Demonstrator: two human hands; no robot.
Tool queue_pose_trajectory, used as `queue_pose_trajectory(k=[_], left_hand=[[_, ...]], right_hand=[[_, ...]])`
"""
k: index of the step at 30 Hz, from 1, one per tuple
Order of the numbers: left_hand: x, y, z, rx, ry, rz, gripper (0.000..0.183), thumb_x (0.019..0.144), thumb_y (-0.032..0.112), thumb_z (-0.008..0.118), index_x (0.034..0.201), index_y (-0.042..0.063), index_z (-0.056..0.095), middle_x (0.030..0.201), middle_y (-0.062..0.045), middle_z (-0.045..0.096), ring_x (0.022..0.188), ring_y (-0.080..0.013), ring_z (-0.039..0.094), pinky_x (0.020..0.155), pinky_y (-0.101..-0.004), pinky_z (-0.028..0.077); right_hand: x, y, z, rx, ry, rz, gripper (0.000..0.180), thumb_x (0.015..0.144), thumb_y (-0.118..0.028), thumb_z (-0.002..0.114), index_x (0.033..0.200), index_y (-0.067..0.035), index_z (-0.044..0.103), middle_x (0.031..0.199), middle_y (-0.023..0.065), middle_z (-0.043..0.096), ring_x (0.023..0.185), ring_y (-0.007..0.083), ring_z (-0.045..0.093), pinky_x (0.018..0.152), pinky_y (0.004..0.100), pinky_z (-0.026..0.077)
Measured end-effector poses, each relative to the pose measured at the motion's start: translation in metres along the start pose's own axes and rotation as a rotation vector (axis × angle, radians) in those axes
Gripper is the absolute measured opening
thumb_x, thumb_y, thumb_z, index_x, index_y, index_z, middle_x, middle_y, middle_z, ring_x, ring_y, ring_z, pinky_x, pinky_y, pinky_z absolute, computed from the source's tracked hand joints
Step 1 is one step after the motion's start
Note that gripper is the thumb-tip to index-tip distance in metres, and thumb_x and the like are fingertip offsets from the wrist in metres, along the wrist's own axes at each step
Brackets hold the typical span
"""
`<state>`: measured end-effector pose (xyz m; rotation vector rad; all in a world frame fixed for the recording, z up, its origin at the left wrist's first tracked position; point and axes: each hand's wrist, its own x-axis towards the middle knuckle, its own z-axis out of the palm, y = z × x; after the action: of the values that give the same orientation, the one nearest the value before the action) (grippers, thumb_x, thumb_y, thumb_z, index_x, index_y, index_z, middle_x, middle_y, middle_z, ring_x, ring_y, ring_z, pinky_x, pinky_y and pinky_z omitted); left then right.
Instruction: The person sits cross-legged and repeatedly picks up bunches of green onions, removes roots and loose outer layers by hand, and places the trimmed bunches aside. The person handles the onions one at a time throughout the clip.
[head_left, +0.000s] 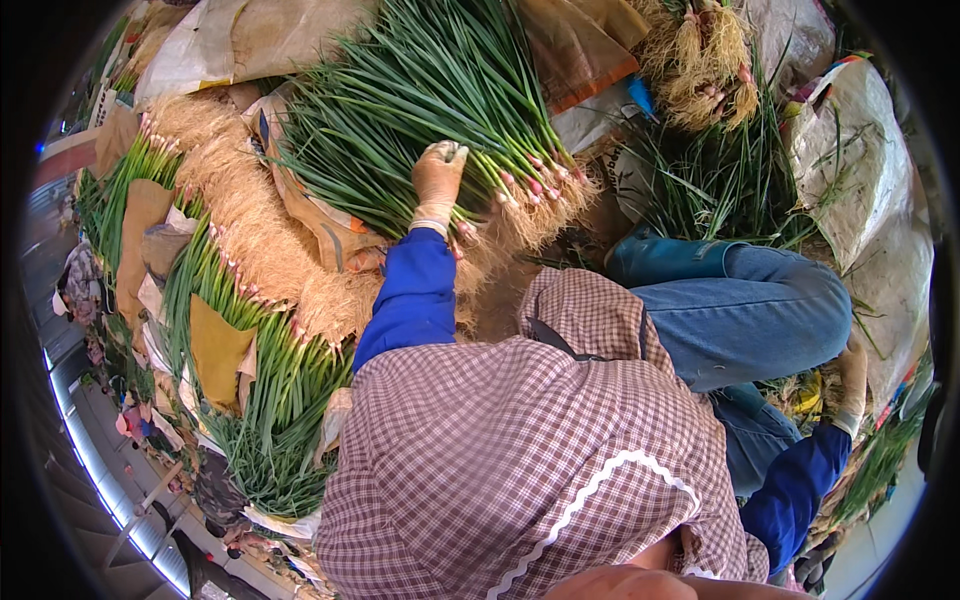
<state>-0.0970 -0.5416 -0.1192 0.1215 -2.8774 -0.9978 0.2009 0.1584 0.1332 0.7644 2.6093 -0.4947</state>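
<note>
My left hand (439, 176), in a pale thin glove below a blue sleeve, lies on a large heap of spring onions (442, 90). Its fingers are curled at the stems, just behind the pinkish bulbs (536, 184) and their pale roots (544, 214). Whether stalks are gripped in it is hidden. My right hand (851, 382), also gloved, hangs low at the far right beside my bent knee, near a whitish plastic sack (877, 195). Its fingers are partly hidden, and I see nothing clearly held in it.
Rows of spring onions (277, 375) with matted roots (247, 202) lie at left, partly covered by brown sheets (217, 345). More rooted bunches (705, 67) and loose leaves (705, 180) lie at upper right. My blue boot (660, 259) rests ahead. People sit far left.
</note>
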Motion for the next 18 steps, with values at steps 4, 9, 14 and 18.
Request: queue_pose_trajectory(k=[4,9,14,18], left_hand=[[-0.004,0.020,-0.061,-0.770,-0.080,-0.196,0.015,0.084,0.015,0.072,0.094,0.003,0.070,0.086,-0.005,0.069,0.077,-0.0155,0.064,0.074,-0.0298,0.054],[-0.027,0.099,-0.121,-1.363,-0.150,0.007,0.003,0.088,0.006,0.065,0.085,0.006,0.065,0.077,-0.004,0.062,0.067,-0.0147,0.059,0.076,-0.0332,0.051],[-0.030,0.231,-0.104,-1.393,-0.446,0.340,0.013,0.082,0.006,0.069,0.075,0.003,0.059,0.073,-0.006,0.055,0.065,-0.0182,0.054,0.075,-0.0382,0.050],[-0.024,0.345,-0.092,-1.143,-0.590,0.764,0.014,0.079,0.008,0.075,0.079,0.002,0.062,0.074,-0.009,0.058,0.067,-0.0203,0.057,0.077,-0.0398,0.051]], right_hand=[[-0.012,0.015,-0.003,0.176,-0.008,0.018,0.031,0.096,-0.019,0.050,0.118,0.001,0.062,0.094,0.0095,0.067,0.082,0.0137,0.061,0.074,0.0273,0.047],[-0.019,0.052,0.006,0.176,-0.079,0.073,0.028,0.095,-0.019,0.053,0.115,0.000,0.062,0.085,0.0051,0.062,0.071,0.0122,0.054,0.066,0.0256,0.045],[-0.052,0.089,-0.001,-0.433,0.061,-0.151,0.027,0.091,-0.018,0.054,0.107,0.002,0.064,0.106,0.0222,0.065,0.098,0.0358,0.063,0.086,0.0410,0.050],[-0.107,0.115,-0.021,-0.187,0.125,-0.178,0.019,0.083,-0.002,0.059,0.102,0.000,0.060,0.110,0.0155,0.064,0.097,0.0352,0.063,0.084,0.0378,0.053]])
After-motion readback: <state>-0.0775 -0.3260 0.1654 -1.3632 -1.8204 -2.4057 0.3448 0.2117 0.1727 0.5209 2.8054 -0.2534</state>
